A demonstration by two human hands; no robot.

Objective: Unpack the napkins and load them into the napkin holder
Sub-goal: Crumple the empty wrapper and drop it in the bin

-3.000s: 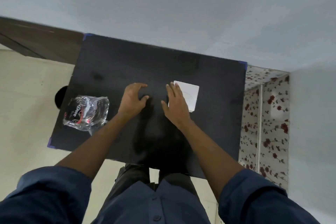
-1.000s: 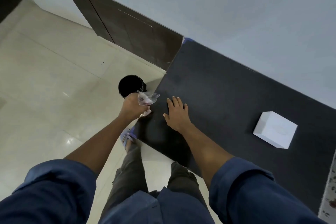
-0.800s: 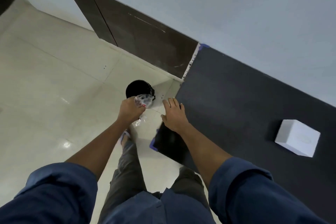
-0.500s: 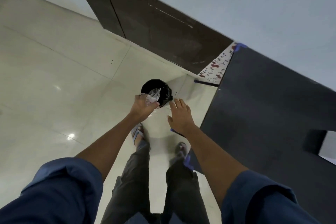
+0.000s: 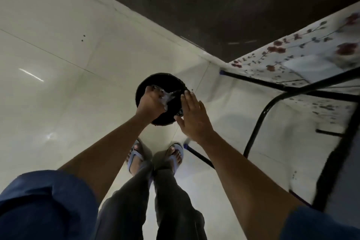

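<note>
Turned from bench to floor; left hand point(image 5: 151, 104) grasping wrapper point(image 5: 168, 98) directly over bin point(image 5: 142, 87), right hand point(image 5: 192, 117) released beside it.

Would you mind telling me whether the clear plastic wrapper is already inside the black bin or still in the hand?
Still in hand: the left hand grips the crumpled wrapper over the bin's open mouth.
</note>
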